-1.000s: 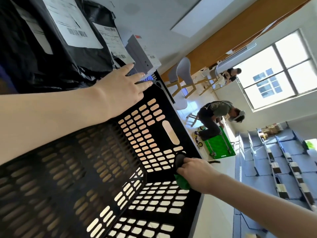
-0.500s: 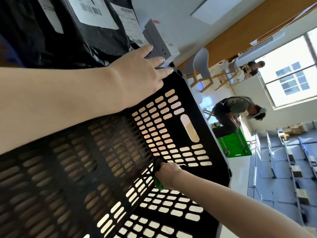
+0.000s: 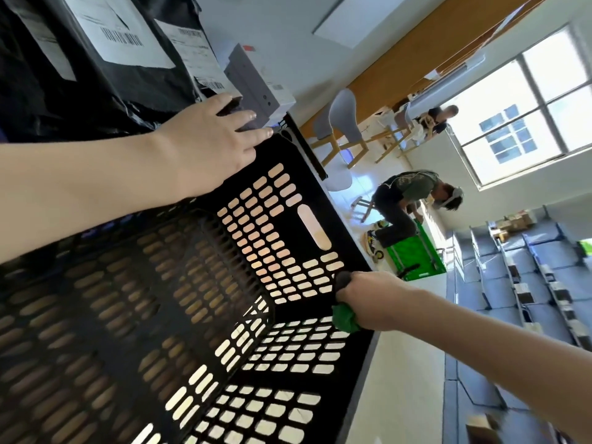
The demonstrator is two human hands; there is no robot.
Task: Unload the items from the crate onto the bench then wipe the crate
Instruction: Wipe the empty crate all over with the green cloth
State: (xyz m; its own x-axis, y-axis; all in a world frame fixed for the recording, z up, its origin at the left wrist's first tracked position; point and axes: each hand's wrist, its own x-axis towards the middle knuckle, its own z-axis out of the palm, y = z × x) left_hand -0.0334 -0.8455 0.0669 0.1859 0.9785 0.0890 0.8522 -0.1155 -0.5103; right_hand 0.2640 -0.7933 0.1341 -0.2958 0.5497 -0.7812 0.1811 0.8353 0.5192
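A black slotted plastic crate (image 3: 282, 174) fills the lower left of the tilted view, and nothing lies inside it. My left hand (image 3: 205, 145) rests flat with straight fingers on the crate's far rim. My right hand (image 3: 368, 299) grips a bunched green cloth (image 3: 344, 318) against the inside of the crate's right wall, near the rim. Beyond the crate, on the white bench (image 3: 275, 36), lie black mailer bags with white labels (image 3: 105, 49) and a grey box (image 3: 256, 88).
To the right, a person crouches on the floor by a green crate (image 3: 413, 254). Another person sits at a far table (image 3: 435, 120) near grey chairs (image 3: 342, 120). Grey shelving with boxes (image 3: 528, 283) stands at the lower right.
My right hand has slid the green cloth from deeper inside the crate out to the right wall's rim. My left hand stays on the far rim, and the view has shifted.
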